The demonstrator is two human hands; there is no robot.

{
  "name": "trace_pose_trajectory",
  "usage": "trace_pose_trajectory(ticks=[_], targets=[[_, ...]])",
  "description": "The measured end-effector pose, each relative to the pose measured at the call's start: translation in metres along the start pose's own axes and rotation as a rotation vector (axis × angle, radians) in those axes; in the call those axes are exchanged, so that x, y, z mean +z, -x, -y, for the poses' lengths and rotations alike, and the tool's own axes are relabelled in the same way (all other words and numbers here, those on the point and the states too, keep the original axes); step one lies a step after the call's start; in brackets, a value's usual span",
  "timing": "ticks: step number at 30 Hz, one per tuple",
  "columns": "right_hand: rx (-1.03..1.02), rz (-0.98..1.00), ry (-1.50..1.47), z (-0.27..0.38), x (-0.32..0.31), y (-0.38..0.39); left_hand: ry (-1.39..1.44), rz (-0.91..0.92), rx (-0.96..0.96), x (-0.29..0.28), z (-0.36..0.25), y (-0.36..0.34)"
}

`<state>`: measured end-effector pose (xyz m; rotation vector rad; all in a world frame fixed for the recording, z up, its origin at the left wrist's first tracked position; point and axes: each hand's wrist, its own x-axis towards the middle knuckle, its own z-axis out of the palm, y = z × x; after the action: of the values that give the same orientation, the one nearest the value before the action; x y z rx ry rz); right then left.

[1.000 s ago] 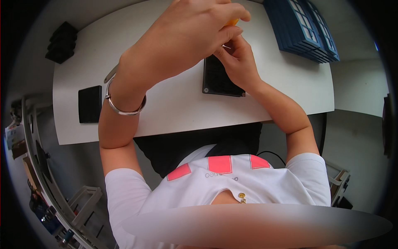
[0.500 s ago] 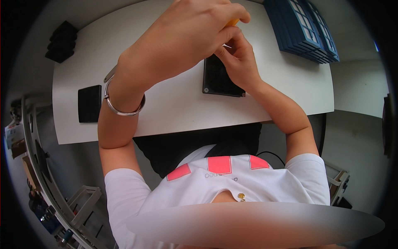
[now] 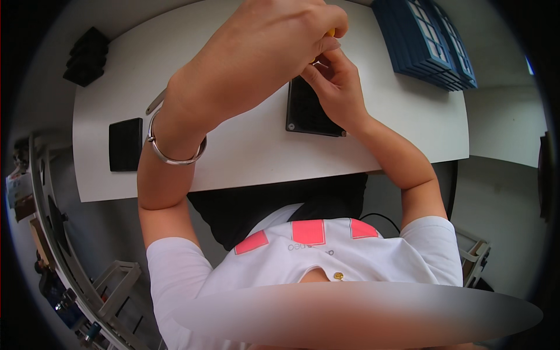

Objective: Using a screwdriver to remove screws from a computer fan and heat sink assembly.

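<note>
My left hand [image 3: 262, 58], with a silver bangle on its wrist, reaches over the desk [image 3: 236, 146], fingers curled round a small yellow item [image 3: 331, 32] that they mostly hide. My right hand [image 3: 335, 87] is just below it, thumb and fingers closed near the same item, with a thin pale sliver between them; what exactly it grips I cannot make out. Beneath both hands lies a flat black rectangular object [image 3: 309, 114], partly covered by my right hand.
A smaller black slab [image 3: 125, 144] lies at the left near a grey strip [image 3: 154, 100], partly behind my left wrist. Black pieces [image 3: 84, 55] sit at the back left, stacked blue panels with white grids [image 3: 423, 46] at the back right. A cart [image 3: 116, 286] stands left of the desk.
The fingers of my left hand have shifted slightly left and down over the yellow item, now less visible. My right hand stays in nearly the same place.
</note>
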<state>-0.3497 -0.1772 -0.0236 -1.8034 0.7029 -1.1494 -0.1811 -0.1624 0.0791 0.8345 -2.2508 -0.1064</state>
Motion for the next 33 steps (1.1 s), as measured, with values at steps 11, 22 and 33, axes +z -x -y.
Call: trace_pose_trajectory(ticks=[11, 22, 33], targets=[[0.046, -0.028, -0.024, 0.002, -0.004, 0.003, -0.174, 0.019, -0.087, 0.001, -0.014, -0.001], [0.071, -0.027, 0.076, 0.006, -0.005, 0.002, -0.181, 0.088, -0.183, -0.011, -0.027, -0.006], [0.022, -0.098, -0.021, 0.004, -0.002, -0.001, -0.186, 0.158, -0.288, -0.012, -0.025, -0.016]])
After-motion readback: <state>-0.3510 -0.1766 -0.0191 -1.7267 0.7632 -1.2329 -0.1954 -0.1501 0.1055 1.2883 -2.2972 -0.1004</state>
